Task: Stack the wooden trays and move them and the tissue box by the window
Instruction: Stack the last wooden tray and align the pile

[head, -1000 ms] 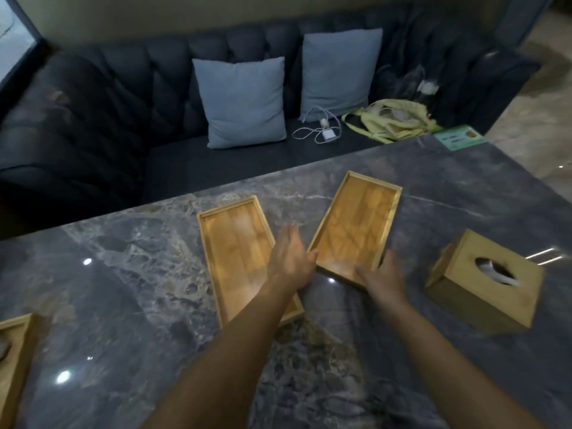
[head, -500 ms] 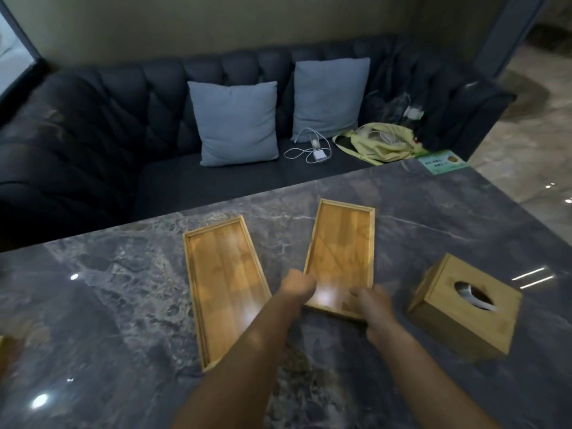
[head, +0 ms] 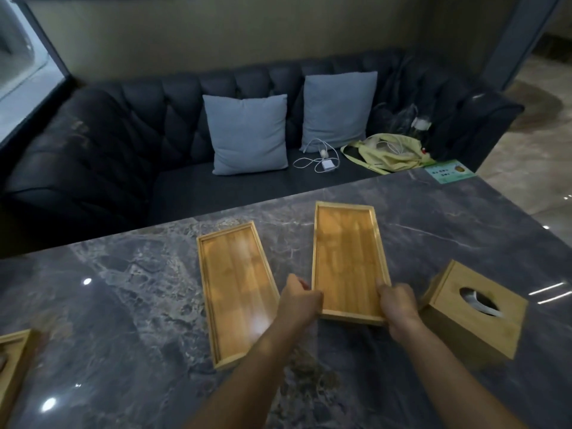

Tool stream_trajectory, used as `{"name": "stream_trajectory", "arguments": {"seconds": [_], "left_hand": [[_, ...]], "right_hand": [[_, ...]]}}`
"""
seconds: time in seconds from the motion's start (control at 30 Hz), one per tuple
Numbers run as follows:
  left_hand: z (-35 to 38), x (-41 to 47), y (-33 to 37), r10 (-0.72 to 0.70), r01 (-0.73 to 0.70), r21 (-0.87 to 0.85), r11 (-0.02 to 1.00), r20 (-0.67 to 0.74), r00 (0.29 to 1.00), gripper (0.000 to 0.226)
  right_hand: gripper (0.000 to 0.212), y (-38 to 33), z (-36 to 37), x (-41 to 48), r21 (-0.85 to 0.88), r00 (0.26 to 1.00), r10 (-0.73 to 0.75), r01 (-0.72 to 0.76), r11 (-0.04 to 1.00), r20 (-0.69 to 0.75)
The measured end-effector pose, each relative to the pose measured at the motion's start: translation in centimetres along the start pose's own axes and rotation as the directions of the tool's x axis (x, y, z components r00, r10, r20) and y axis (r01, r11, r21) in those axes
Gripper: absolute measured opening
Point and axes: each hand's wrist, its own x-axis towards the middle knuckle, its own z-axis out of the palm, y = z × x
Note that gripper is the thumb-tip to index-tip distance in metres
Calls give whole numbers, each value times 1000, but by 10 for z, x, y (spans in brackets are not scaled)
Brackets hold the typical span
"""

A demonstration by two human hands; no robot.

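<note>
Head view: both hands' grip pinches right tray [head: 348, 258] near corners.

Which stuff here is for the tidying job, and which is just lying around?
For the job:
right tray, held by left hand and right hand
left tray
tissue box

Just lying about:
two cushions
charger cable
yellow bag
green card
</note>
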Motion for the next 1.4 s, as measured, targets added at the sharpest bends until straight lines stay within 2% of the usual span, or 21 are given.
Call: {"name": "stream_trajectory", "arguments": {"seconds": [0.07,0.13,0.23,0.33,0.43,0.5,0.57,0.63,0.73,0.83,0.9,1.03,1.13,1.3,1.4], "left_hand": [[-15,-6,5,181,-178,48,983,-80,980,25],[-33,-14,11,390,-366,164,916,-150,909,19],[-61,-24,13,560,-489,322,811,-183,808,14],[-92,-30,1,562,-442,415,795,-230,795,17],[-118,-36,-30,592,-367,554,747,-302,747,20],[-126,-38,-53,562,-298,590,750,-332,757,25],[-127,-37,-75,458,-216,544,811,-360,813,25],[-126,-37,-91,353,-127,502,856,-387,852,23],[-121,-35,-109,348,-109,514,851,-396,850,22],[-117,-32,-118,332,-130,460,879,-393,857,21],[-116,-32,-121,286,-100,432,896,-390,875,18],[-116,-27,-126,260,-81,424,902,-384,886,21],[-115,-25,-128,284,-101,437,894,-376,882,23],[-118,-31,-132,276,-109,386,916,-408,870,26],[-123,-38,-138,346,-188,368,910,-428,835,40]], "right_hand": [[34,-14,3,-12,34,995,-98,98,995,13],[33,-33,6,-26,7,975,-220,220,976,38],[37,-62,12,-45,-238,893,-432,450,861,125],[40,-76,27,-62,-485,791,-567,599,637,233],[41,-70,55,-72,-586,733,-562,663,465,383],[44,-59,74,-75,-591,706,-530,698,404,470],[43,-46,90,-76,-588,666,-517,736,337,538],[43,-33,103,-76,-601,666,-496,736,312,558],[42,-24,114,-73,-615,664,-450,739,275,597],[38,-21,119,-68,-607,616,-454,772,186,644],[37,-17,121,-66,-600,599,-467,782,167,650],[39,-8,129,-61,-612,656,-431,748,258,620],[41,0,131,-58,-610,670,-408,739,286,620],[43,3,128,-58,-611,662,-441,742,275,606],[51,1,116,-66,-575,624,-517,770,277,586]]}}
